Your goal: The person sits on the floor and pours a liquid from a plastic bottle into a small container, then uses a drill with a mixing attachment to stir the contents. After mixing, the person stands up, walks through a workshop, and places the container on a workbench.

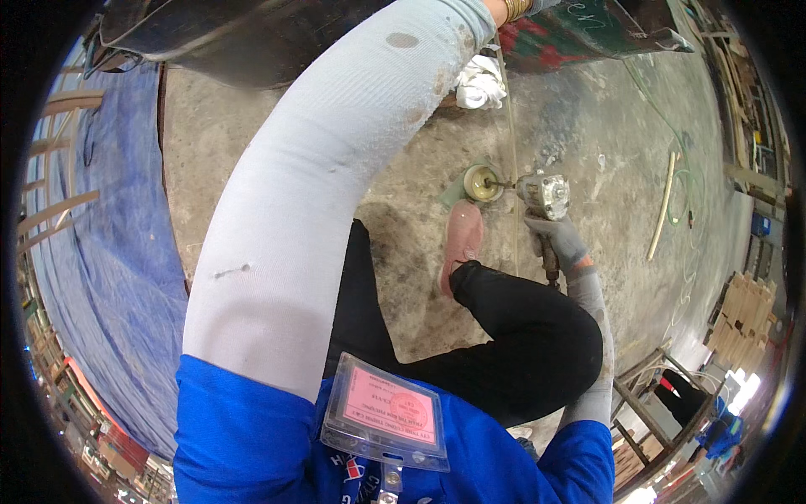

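My right hand [561, 238], in a grey glove, is closed round the dark handle of a hand-held tool with a worn, silvery head [544, 196]. I cannot make out its exact kind. Just left of its head is a round, pale-rimmed bowl-like thing [483, 182], yellowish inside, with a thin dark rod between the two. Whether the rod joins them is unclear. My left arm reaches far forward across the view. At the top edge only a scrap of grey glove shows beyond gold bracelets, so my left hand's fingers are hidden, near a dark curved piece marked red and green [562, 38].
A white crumpled cloth [481, 82] lies below the dark curved piece. My pink shoe [463, 239] is close to the bowl-like thing. A pale stick [663, 206] and a green hose [663, 118] lie on the right. Blue sheeting [117, 252] covers the left; another person [722, 428] is at lower right.
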A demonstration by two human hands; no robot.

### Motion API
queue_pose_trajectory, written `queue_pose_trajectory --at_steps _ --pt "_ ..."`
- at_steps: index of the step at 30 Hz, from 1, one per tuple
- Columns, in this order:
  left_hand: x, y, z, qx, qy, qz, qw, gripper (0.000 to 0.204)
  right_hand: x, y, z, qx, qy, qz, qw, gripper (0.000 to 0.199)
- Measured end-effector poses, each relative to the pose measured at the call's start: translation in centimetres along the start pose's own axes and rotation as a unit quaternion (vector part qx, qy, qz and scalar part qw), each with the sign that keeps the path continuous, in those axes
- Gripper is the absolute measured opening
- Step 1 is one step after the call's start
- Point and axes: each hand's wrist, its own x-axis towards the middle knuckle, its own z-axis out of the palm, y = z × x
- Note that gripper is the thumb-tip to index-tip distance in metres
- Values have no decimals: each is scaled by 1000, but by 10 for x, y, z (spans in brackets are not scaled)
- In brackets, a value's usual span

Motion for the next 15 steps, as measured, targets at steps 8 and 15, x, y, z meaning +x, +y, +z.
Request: queue_pose_trajectory --at_steps 8,15 --pt "4 0 4 6 -11 1 1000 26 2 1 0 -2 -18 6 1000 16" --pt "7 -3 8 13 12 10 1000 27 2 2 -2 -31 -27 10 999 17"
